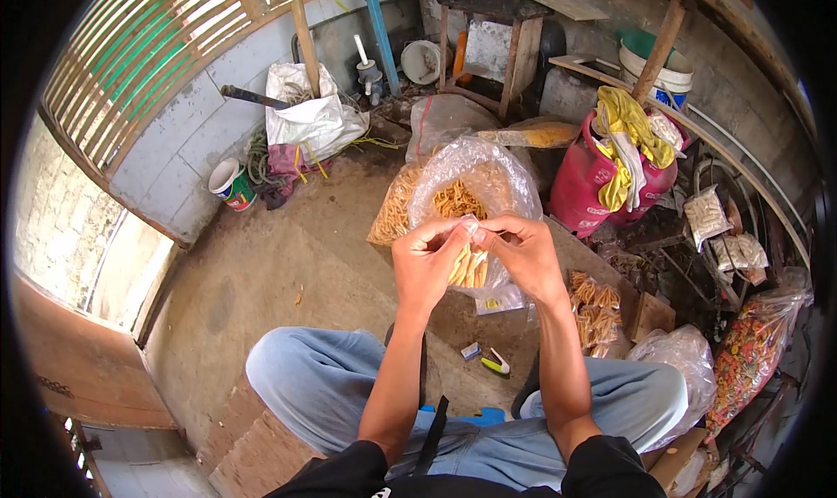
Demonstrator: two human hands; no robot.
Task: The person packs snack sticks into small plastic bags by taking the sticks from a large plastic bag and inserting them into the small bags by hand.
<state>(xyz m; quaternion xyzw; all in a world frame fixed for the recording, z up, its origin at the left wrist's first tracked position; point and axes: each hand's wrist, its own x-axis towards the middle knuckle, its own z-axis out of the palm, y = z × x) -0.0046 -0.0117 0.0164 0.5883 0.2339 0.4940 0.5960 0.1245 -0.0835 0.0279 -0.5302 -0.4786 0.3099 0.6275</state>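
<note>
My left hand point(425, 262) and my right hand point(523, 252) meet in front of me, thumbs and forefingers pinched together at the top of a small clear bag of snack sticks point(469, 267). The little bag hangs upright below my fingertips. Right behind it stands a large open plastic sack point(510, 184) holding many tan sticks point(459, 200). Filled small packs point(596, 310) lie in a pile to the right of my right forearm. On the floor between my knees are a green cutter point(495, 364) and a small blue and white box point(471, 351).
Pink drums point(582, 184) with yellow cloths stand at the right. A white sack point(305, 114) and a small bucket point(230, 184) are at the left. A bag of colourful items point(751, 350) leans at the far right. A wooden stand point(488, 49) is at the back.
</note>
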